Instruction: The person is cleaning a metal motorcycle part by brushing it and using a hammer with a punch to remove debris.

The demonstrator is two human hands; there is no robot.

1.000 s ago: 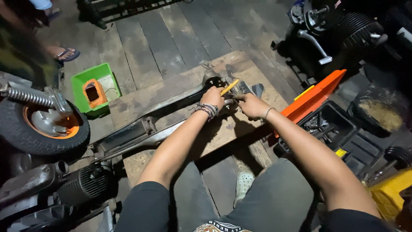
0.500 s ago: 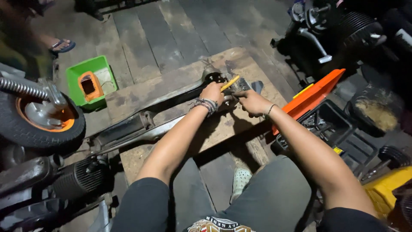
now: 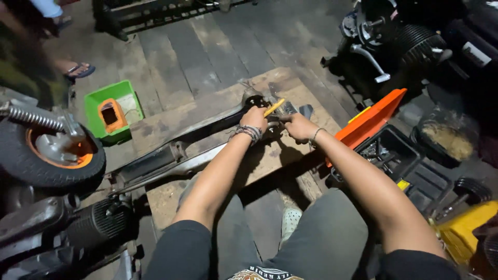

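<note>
Head view looks down at two bare forearms stretched out over a worn wooden board [image 3: 270, 161] lying on the plank floor [image 3: 207, 57]. Left hand [image 3: 255, 119], with braided bands at the wrist, has its fingers curled tight around a yellow-handled tool [image 3: 274, 108] whose handle sticks up and to the right out of the fist. Right hand [image 3: 296, 126], wearing a thin bracelet, is closed just beside it, the fingers pressed together on something small (what exactly they pinch is too dark to tell). Both hands meet at the far end of a long grey metal frame part [image 3: 176, 155] that runs diagonally across the board. To the left sits a green plastic tray [image 3: 96, 106] holding an orange boxy piece [image 3: 110, 115], and nearer lies a small black tyre on an orange rim [image 3: 49, 155]. On the right, an orange plastic lid [image 3: 371, 122] stands open over a black tool case [image 3: 389, 153]. Another person's sandalled foot [image 3: 78, 69] shows at the upper left.
</note>
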